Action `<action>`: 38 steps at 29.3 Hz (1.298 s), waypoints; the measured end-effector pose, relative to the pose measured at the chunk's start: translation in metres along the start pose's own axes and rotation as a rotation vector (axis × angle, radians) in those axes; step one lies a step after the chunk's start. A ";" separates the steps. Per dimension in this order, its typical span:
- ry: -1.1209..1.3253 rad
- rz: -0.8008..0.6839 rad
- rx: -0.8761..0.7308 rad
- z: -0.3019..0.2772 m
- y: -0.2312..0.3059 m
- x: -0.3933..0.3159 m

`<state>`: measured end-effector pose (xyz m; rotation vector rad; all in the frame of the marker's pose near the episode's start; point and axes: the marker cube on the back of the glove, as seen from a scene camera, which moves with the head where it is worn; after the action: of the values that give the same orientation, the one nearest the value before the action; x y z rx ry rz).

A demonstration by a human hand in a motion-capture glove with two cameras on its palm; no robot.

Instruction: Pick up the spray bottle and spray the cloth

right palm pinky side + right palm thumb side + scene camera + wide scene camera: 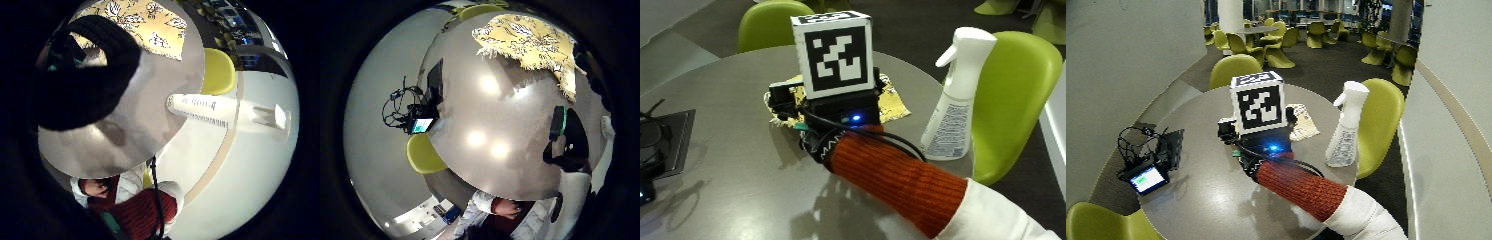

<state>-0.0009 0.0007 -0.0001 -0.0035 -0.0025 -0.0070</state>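
Holding nothing yet, my gloved hand (pixel 814 145) hangs over the table (pixel 726 165) near the yellow cloth (pixel 889 102); I cannot tell how my fingers are. The spray bottle (pixel 951 115) stands beside it, untouched, so grabbing and spraying are left

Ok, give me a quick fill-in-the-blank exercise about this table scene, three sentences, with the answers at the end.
1. The spray bottle stands ____ on the table, near its edge.
2. The yellow patterned cloth lies flat ____ the table.
3. The gloved right hand hangs over the table and has not yet gripped the ____.

Missing words: upright; on; spray bottle
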 end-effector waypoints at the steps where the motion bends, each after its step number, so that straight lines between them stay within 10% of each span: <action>1: 0.000 -0.001 0.000 0.000 0.000 0.000; 13: -0.045 -0.065 -0.011 0.005 0.007 -0.006; 24: -0.658 -0.325 0.288 0.002 0.081 0.049; 38: -1.217 0.014 0.894 0.043 0.097 0.203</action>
<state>0.2030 0.0961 0.0430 0.8872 -1.2220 0.0119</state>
